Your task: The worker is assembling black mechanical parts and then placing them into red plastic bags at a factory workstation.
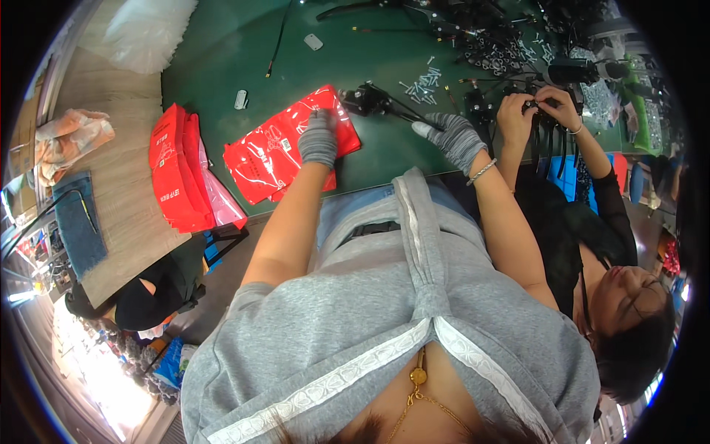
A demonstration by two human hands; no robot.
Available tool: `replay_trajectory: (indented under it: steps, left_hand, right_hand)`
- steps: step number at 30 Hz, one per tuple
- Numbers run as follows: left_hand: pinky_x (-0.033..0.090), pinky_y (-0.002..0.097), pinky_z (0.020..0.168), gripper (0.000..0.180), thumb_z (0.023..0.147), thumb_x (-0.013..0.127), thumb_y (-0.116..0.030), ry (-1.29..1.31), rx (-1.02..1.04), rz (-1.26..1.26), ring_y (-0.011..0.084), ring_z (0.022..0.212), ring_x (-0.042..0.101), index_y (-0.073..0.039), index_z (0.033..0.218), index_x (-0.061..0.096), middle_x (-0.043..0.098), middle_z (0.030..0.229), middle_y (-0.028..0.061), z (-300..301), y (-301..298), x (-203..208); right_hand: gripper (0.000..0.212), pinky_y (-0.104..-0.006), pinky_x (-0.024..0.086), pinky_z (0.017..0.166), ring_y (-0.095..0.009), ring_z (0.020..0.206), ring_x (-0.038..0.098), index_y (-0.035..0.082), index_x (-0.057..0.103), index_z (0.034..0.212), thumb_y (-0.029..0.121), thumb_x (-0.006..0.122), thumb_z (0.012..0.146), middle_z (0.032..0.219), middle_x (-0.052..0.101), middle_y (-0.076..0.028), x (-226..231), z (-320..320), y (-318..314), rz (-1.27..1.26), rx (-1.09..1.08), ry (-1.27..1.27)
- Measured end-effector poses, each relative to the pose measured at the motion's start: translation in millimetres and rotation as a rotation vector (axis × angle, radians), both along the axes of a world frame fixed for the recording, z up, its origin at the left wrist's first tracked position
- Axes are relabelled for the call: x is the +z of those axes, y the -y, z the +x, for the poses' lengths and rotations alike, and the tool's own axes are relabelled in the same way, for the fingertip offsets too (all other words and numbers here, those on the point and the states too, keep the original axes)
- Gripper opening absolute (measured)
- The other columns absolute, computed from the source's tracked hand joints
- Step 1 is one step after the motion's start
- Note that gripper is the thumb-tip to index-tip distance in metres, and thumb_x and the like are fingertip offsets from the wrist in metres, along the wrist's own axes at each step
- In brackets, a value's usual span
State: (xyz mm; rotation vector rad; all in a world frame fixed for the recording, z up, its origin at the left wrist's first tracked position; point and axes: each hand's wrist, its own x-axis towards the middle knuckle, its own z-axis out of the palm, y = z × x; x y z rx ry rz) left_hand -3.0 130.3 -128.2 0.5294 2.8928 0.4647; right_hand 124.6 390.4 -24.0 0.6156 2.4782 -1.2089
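My left hand (pixel 319 139), in a grey knit glove, is closed on a glossy red plastic bag (pixel 262 152) lying at the table's near edge; its fingertips are partly hidden. To its right, my right hand (pixel 455 139), gloved the same way, grips the near end of a black rod-shaped part (pixel 399 108). The part slants up and left, and its bulky black head rests close to the bag's right edge. Another pile of red plastic bags (pixel 177 172) lies left of my left hand.
Loose screws (pixel 423 85) and black parts (pixel 488 55) are spread over the green table (pixel 244 44). Small metal plates (pixel 241 99) lie near the bags. At my right, a co-worker's hands (pixel 536 111) handle a small dark part. A blue cloth (pixel 78 222) lies far left.
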Motion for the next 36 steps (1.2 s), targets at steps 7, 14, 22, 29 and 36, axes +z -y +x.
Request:
replay_trajectory:
  steps: [7, 14, 22, 29, 36]
  left_hand:
    - [0.049, 0.0382, 0.088, 0.024, 0.090, 0.060, -0.010, 0.170, 0.101, 0.508, 0.0332, 0.100, 0.061, 0.000, 0.112, 0.059, 0.062, 0.107, 0.0184, 11, 17, 3]
    - [0.047, 0.0384, 0.090, 0.027, 0.086, 0.065, -0.013, 0.003, -0.074, 0.407, 0.0326, 0.104, 0.058, 0.000, 0.110, 0.062, 0.060, 0.109, 0.0184, 32, 26, 33]
    - [0.044, 0.0308, 0.093, 0.025, 0.096, 0.054, -0.010, 0.452, 0.291, 1.116, 0.0168, 0.106, 0.054, 0.000, 0.119, 0.055, 0.055, 0.116, 0.0087, 29, 13, 78]
    - [0.042, 0.0289, 0.095, 0.030, 0.097, 0.052, -0.013, 0.407, 0.062, 0.973, 0.0145, 0.108, 0.054, -0.001, 0.124, 0.053, 0.059, 0.113, 0.0066, 23, 17, 94]
    - [0.043, 0.0272, 0.091, 0.025, 0.098, 0.049, -0.011, 0.319, -0.163, 0.848, 0.0125, 0.100, 0.054, -0.002, 0.121, 0.056, 0.058, 0.109, 0.0049, 19, 11, 91]
  right_hand:
    - [0.039, -0.0303, 0.048, 0.078, -0.019, 0.082, 0.063, 0.004, 0.069, 0.107, 0.037, 0.067, 0.087, 0.086, 0.069, -0.012, -36, 2, -6, -0.378, 0.031, -0.056]
    - [0.034, -0.0313, 0.044, 0.058, -0.015, 0.057, 0.049, 0.005, 0.072, 0.096, 0.038, 0.066, 0.087, 0.060, 0.053, -0.003, -32, -4, 1, -0.371, 0.128, 0.210]
    - [0.042, -0.0341, 0.049, 0.086, -0.029, 0.093, 0.066, 0.010, 0.066, 0.113, 0.043, 0.060, 0.089, 0.102, 0.069, -0.012, 20, -6, 31, 0.070, 0.293, -0.021]
    - [0.045, -0.0365, 0.049, 0.085, -0.029, 0.095, 0.064, 0.014, 0.066, 0.115, 0.049, 0.053, 0.090, 0.102, 0.069, -0.011, 28, -7, 33, 0.322, 0.429, -0.124]
    - [0.044, -0.0381, 0.049, 0.085, -0.031, 0.094, 0.064, 0.015, 0.066, 0.115, 0.049, 0.054, 0.090, 0.101, 0.068, -0.012, 57, -23, 15, 0.375, 0.465, 0.032]
